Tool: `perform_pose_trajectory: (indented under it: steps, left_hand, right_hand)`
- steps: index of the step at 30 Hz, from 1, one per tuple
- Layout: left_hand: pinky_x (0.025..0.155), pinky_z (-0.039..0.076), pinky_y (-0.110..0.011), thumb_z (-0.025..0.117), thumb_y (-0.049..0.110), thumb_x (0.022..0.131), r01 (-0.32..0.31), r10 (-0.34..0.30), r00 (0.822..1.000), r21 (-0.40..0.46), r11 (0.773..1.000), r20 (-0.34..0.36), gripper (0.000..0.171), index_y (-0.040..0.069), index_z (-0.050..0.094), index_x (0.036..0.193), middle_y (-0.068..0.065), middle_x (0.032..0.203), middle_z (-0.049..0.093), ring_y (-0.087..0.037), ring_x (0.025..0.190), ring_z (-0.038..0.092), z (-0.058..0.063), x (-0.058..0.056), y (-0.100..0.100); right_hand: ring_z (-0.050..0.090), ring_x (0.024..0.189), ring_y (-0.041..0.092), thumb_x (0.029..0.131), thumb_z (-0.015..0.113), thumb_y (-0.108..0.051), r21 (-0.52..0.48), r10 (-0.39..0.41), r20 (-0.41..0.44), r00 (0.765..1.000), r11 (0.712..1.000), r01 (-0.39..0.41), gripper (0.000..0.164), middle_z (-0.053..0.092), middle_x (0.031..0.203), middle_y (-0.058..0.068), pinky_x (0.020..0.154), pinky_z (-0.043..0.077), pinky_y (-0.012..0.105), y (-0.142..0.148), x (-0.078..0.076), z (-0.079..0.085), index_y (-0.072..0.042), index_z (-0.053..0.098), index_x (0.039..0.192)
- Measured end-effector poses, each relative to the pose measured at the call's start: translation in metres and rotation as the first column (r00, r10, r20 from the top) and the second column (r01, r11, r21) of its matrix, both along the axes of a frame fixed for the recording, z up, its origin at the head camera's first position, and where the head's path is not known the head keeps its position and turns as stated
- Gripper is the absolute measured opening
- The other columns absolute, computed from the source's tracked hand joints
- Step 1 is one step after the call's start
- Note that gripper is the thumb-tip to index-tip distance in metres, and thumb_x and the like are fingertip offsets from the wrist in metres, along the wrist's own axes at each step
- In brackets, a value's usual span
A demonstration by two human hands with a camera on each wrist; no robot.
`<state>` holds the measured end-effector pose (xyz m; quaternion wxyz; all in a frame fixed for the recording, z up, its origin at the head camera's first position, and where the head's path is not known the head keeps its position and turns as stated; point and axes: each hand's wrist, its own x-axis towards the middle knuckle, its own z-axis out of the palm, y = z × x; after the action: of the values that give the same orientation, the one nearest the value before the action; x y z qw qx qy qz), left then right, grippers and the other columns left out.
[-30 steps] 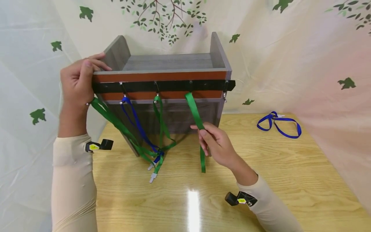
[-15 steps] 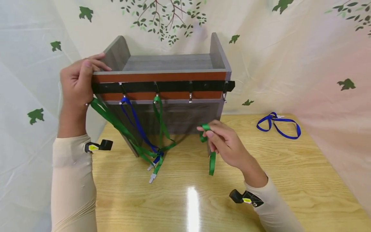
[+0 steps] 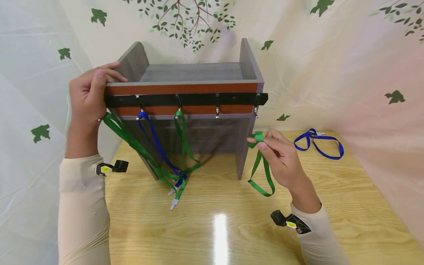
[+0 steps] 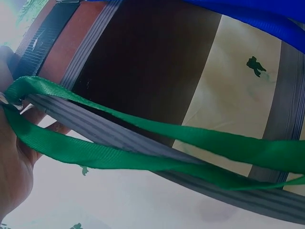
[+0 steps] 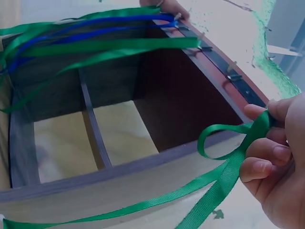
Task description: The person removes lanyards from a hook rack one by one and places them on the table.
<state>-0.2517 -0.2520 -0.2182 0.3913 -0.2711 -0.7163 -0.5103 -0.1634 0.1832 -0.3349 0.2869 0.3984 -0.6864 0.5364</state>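
Note:
My left hand (image 3: 87, 92) grips the upper left corner of a grey wooden shelf (image 3: 195, 71), its fingers over the top edge. Along the shelf's front runs a black hook rail (image 3: 198, 98) on a reddish-brown strip. Beyond the shelf's right side, my right hand (image 3: 283, 158) pinches a green lanyard (image 5: 231, 167) between thumb and fingers, its loop dangling. Three lanyards hang from hooks at the left: a green one (image 4: 95, 155) by my left wrist, a blue one (image 3: 155, 136), and another green one (image 3: 185, 140). The two right-hand hooks carry nothing.
A second blue lanyard (image 3: 328, 137) lies on the wooden table (image 3: 334, 195) at the back right. Clips of the hanging lanyards gather near the table in front of the shelf. A pale cloth (image 3: 308, 73) with leaf prints stands behind.
My right hand has taken the green lanyard off the third hook and moved right with it, past the shelf's side. My left hand has stayed on the corner.

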Motion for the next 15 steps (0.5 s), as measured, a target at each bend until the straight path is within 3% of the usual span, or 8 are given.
perform_pose_trajectory:
  steps: [3,10,15]
  left_hand:
    - [0.101,0.057,-0.022,0.044,0.015,0.102,-0.003,0.003,1.000,-0.002,1.000,-0.003,0.044,-0.013,0.075,0.086,0.017,0.087,0.079,-0.016,0.121,0.074,0.000,0.000,0.000]
    - [0.100,0.057,-0.022,0.044,0.016,0.103,-0.012,0.012,1.000,-0.009,1.000,0.000,0.045,-0.013,0.075,0.090,0.018,0.087,0.079,-0.015,0.121,0.073,0.000,0.000,0.001]
    - [0.100,0.056,-0.022,0.043,0.016,0.103,-0.026,0.026,1.000,-0.012,1.000,0.013,0.045,-0.010,0.076,0.088,0.018,0.086,0.079,-0.015,0.122,0.073,0.000,0.001,0.001]
  right_hand:
    - [0.029,0.061,0.005,0.107,0.055,-0.009,0.000,-0.071,-0.031,0.997,0.997,0.071,0.031,0.050,0.069,0.003,0.056,0.026,0.017,0.008,-0.002,0.002,0.015,0.074,0.107]
    - [0.041,0.048,0.005,0.102,0.061,0.002,-0.174,-0.052,0.016,0.998,0.983,0.054,0.021,0.052,0.066,0.004,0.045,0.034,0.018,0.025,-0.005,0.006,0.015,0.074,0.111]
    - [0.052,0.047,0.009,0.103,0.057,0.005,-0.253,-0.028,0.072,0.997,0.966,0.046,0.023,0.067,0.074,0.003,0.044,0.044,0.018,0.032,-0.004,0.009,0.014,0.072,0.118]
